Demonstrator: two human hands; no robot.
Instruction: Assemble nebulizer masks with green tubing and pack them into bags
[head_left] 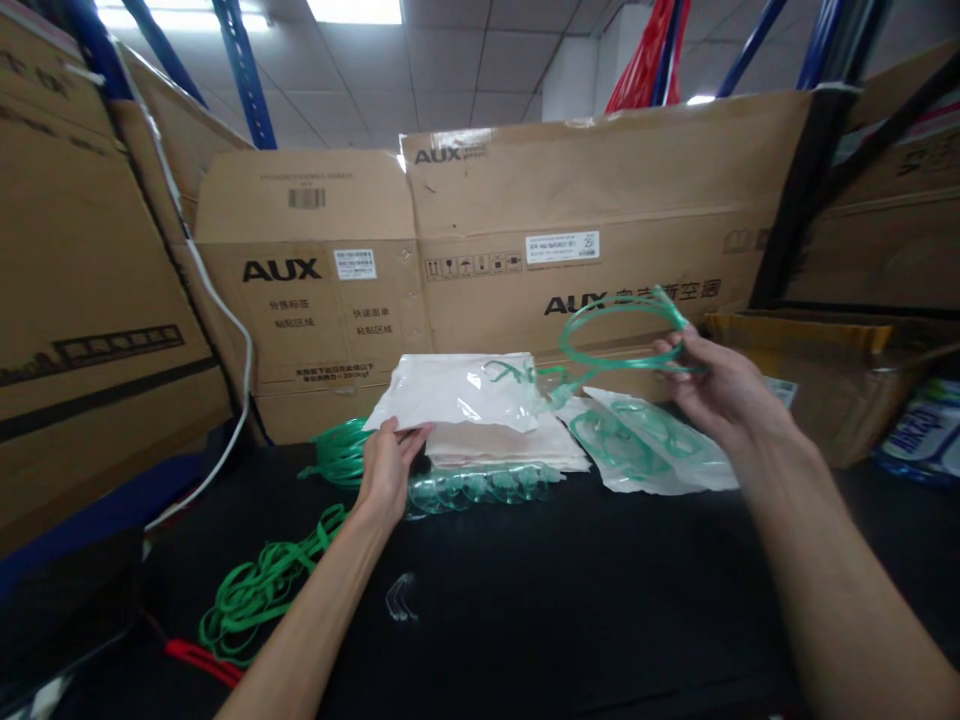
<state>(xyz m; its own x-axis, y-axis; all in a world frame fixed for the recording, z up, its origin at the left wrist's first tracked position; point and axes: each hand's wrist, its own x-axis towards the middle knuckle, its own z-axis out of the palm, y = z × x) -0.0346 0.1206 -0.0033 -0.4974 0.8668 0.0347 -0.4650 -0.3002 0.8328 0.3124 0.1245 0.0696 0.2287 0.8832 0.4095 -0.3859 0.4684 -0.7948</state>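
My left hand point(391, 462) pinches the near left edge of a white plastic bag point(457, 390), lifted over a stack of similar bags point(502, 445). In my right hand point(716, 385) is a coil of green tubing point(619, 305), raised right of the bag. A clear mask-like piece point(555, 390) hangs at the coil's left end by the bag, with a green strap point(506, 372) seen against the white surface. Below the stack lies a row of nested clear plastic masks point(484, 487). Filled bags with green tubing inside point(649, 440) lie under my right hand.
Coiled green tubing point(337, 452) and a heap of green straps point(270, 580) lie at left. Near the front are thin clear strips point(401, 598) and a red-handled tool point(202, 660). Cardboard point(487, 220) walls the back; a blue-labelled bottle point(922, 430) stands far right.
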